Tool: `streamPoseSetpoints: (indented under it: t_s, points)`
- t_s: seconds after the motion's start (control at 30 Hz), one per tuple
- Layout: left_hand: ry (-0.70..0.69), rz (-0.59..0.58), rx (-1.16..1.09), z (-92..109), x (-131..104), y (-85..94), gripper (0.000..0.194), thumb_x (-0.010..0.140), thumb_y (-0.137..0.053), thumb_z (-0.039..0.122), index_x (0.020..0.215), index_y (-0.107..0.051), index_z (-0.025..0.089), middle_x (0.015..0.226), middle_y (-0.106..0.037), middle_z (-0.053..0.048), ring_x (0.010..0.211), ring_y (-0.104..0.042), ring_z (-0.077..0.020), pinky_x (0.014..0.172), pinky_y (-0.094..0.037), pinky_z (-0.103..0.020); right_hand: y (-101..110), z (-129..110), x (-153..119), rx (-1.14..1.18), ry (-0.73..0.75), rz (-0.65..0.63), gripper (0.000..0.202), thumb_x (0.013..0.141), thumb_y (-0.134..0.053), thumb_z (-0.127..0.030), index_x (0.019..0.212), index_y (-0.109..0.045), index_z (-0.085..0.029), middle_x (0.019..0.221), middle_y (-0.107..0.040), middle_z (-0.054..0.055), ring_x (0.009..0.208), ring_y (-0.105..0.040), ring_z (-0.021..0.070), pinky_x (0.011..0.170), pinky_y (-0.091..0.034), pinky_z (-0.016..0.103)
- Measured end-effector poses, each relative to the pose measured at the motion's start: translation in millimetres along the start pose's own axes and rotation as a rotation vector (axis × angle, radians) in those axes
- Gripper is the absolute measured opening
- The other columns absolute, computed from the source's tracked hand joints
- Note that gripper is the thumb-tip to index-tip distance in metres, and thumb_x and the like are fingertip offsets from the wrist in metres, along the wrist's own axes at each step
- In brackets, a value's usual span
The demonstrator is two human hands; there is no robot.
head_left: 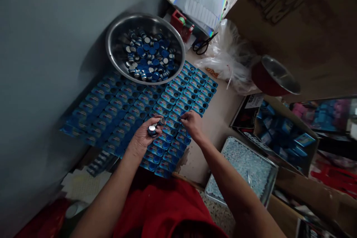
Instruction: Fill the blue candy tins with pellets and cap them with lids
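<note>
My left hand (143, 135) is curled round several small round silver-rimmed tins (152, 130), some with a white face turned up. To its right, my right hand (192, 123) is pinched closed just over the blue printed packs (169, 96); whatever its fingertips hold is too small or hidden to name. The packs lie in rows over the table, and many have a round recess at one end. In the rows nearest me, those recesses look filled with blue discs. Beyond the left hand, a steel bowl (111, 50) holds many more loose tins, blue or white on their faces.
A red tape dispenser (178, 22), scissors (202, 46), and plastic bags (228, 59) are at the back. On the right are a metal bowl (269, 80), a box of blue packs (281, 135) and a metal tray (275, 173) of pale bits. A wall (50, 44) bounds the left.
</note>
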State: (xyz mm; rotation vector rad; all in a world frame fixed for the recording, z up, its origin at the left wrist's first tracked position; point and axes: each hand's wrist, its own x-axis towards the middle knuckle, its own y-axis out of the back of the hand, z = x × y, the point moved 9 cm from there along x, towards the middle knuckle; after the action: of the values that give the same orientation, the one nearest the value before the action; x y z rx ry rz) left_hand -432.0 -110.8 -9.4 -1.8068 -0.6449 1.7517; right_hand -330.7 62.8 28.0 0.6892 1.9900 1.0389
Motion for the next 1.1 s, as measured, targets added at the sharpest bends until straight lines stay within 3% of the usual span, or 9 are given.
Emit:
streamPoseSetpoints:
  t_s: [0.27, 0.43, 0.53, 0.67, 0.77, 0.87, 0.97, 1.03, 1.1]
  points:
    - [-0.001, -0.025, -0.008, -16.5, 1.0, 10.7, 0.019, 0.078, -0.069, 0.005, 0.096, -0.069, 0.013, 0.086, -0.067, -0.007, 0.058, -0.058, -0.0071, 0.045, -0.048, -0.012, -11.4, -3.1, 25.8, -0.240, -0.145, -0.194, 0.017, 0.068, -0.076, -0.025, 0.084, -0.074, -0.024, 0.087, -0.074, 0.005, 0.083, -0.068, 0.0242, 0.065, -0.042, 0.028]
    - [0.004, -0.024, 0.010, -21.2, -1.6, 7.2, 0.017, 0.079, -0.070, 0.008, 0.095, -0.070, 0.014, 0.084, -0.067, -0.008, 0.057, -0.058, -0.0073, 0.045, -0.049, -0.012, 1.1, -13.1, 26.2, -0.260, -0.054, -0.134, 0.018, 0.072, -0.077, -0.025, 0.090, -0.073, -0.026, 0.088, -0.074, 0.004, 0.087, -0.067, 0.0237, 0.068, -0.040, 0.027]
    - [0.003, -0.017, 0.038, -24.2, -3.1, 5.0, 0.017, 0.079, -0.071, 0.009, 0.095, -0.070, 0.014, 0.085, -0.068, -0.008, 0.058, -0.061, -0.0081, 0.046, -0.049, -0.013, 5.4, -22.7, 6.2, 0.019, 0.030, -0.126, 0.021, 0.074, -0.078, -0.030, 0.094, -0.073, -0.024, 0.082, -0.071, 0.001, 0.078, -0.064, 0.0189, 0.066, -0.040, 0.026]
    - [-0.016, 0.069, 0.112, -31.0, -0.2, 9.7, 0.021, 0.076, -0.075, 0.009, 0.095, -0.070, 0.015, 0.078, -0.068, -0.003, 0.054, -0.063, -0.0087, 0.044, -0.050, -0.015, -7.5, -46.4, -29.7, 0.566, 0.190, -0.217, 0.037, 0.070, -0.081, -0.044, 0.101, -0.075, -0.024, 0.086, -0.069, -0.001, 0.072, -0.061, 0.0145, 0.065, -0.045, 0.024]
    - [-0.019, 0.092, 0.154, -38.4, 3.7, 11.3, 0.022, 0.074, -0.078, 0.009, 0.094, -0.069, 0.015, 0.074, -0.066, -0.002, 0.051, -0.062, -0.0093, 0.044, -0.050, -0.016, -21.7, -39.2, -44.6, 0.828, 0.104, -0.286, 0.041, 0.066, -0.082, -0.050, 0.094, -0.077, -0.020, 0.077, -0.067, -0.001, 0.070, -0.061, 0.0147, 0.064, -0.046, 0.025]
    - [0.034, 0.003, 0.126, -47.9, 5.4, 5.9, 0.021, 0.076, -0.076, 0.007, 0.094, -0.068, 0.014, 0.076, -0.065, -0.004, 0.053, -0.060, -0.0082, 0.044, -0.049, -0.014, -28.3, -18.0, -48.6, 0.950, -0.009, -0.359, 0.049, 0.065, -0.083, -0.047, 0.103, -0.077, -0.017, 0.074, -0.069, 0.000, 0.068, -0.063, 0.0159, 0.066, -0.049, 0.027]
    - [0.076, -0.051, 0.063, -50.8, 1.9, 4.7, 0.016, 0.080, -0.073, 0.008, 0.094, -0.067, 0.013, 0.084, -0.067, -0.008, 0.056, -0.059, -0.0068, 0.045, -0.049, -0.013, -23.9, 11.0, -42.7, 0.872, -0.127, -0.282, 0.042, 0.077, -0.070, -0.043, 0.109, -0.077, -0.016, 0.072, -0.070, 0.002, 0.067, -0.065, 0.0182, 0.067, -0.052, 0.030]
    - [0.067, -0.039, 0.016, -47.0, -1.9, 7.8, 0.013, 0.083, -0.071, 0.011, 0.095, -0.066, 0.013, 0.086, -0.067, -0.009, 0.056, -0.058, -0.0067, 0.045, -0.049, -0.013, -17.4, 20.2, -36.4, 0.620, -0.122, -0.167, 0.032, 0.081, -0.062, -0.035, 0.102, -0.078, -0.017, 0.078, -0.073, 0.005, 0.073, -0.068, 0.0205, 0.071, -0.053, 0.031]
    - [0.047, -0.012, -0.018, -41.7, -6.3, 12.5, 0.012, 0.084, -0.070, 0.011, 0.095, -0.066, 0.013, 0.087, -0.066, -0.009, 0.057, -0.059, -0.0074, 0.045, -0.049, -0.013, -14.7, 12.6, -31.3, 0.284, -0.036, -0.088, 0.024, 0.079, -0.062, -0.028, 0.094, -0.080, -0.021, 0.090, -0.076, 0.006, 0.086, -0.070, 0.0231, 0.078, -0.051, 0.031]
